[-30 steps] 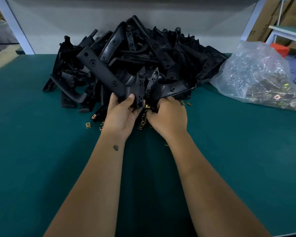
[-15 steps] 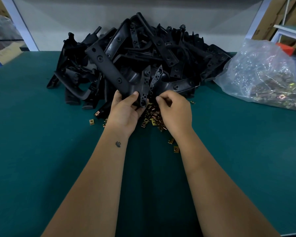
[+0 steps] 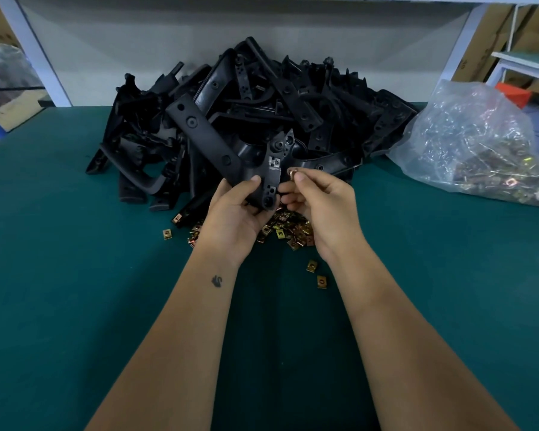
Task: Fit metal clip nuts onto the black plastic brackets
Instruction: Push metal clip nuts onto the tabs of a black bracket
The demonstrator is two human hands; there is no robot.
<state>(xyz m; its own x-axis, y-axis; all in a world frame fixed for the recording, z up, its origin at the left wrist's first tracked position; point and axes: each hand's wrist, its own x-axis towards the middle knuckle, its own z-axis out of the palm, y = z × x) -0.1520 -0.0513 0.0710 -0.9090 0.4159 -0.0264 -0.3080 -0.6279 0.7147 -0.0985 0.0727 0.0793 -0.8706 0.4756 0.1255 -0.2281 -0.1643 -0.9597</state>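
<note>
**Gripped bracket, pinched clip nut: misfit and drop risks**

Grasping is split between both hands. Left hand (image 3: 237, 209) curls around the lower end of one black bracket (image 3: 212, 141), thumb on its front face, and holds it raised just in front of the pile of brackets (image 3: 262, 113). The bracket's narrow tab (image 3: 273, 172) faces the right hand. Right hand (image 3: 318, 197) pinches a single clip nut (image 3: 292, 174) between thumb and forefinger, just beside the tab's edge; whether the nut touches the tab cannot be told.

Probable faults from this position:

- Skewed entry. If the nut meets the tab at an angle, it likely jams or rides over the edge instead of sliding on.
- Hole mismatch. A nut pushed short of full seat probably leaves its thread off the tab's hole.
- Dropped nut. The pinch covers a small, smooth part; a slip sends it into the loose nuts (image 3: 290, 231) on the green mat (image 3: 75, 306) beneath the hands.
- Bracket rotation. The long arm extends well beyond the grip and may twist under push force.

A clear bag (image 3: 479, 144) of further nuts lies at far right.
</note>
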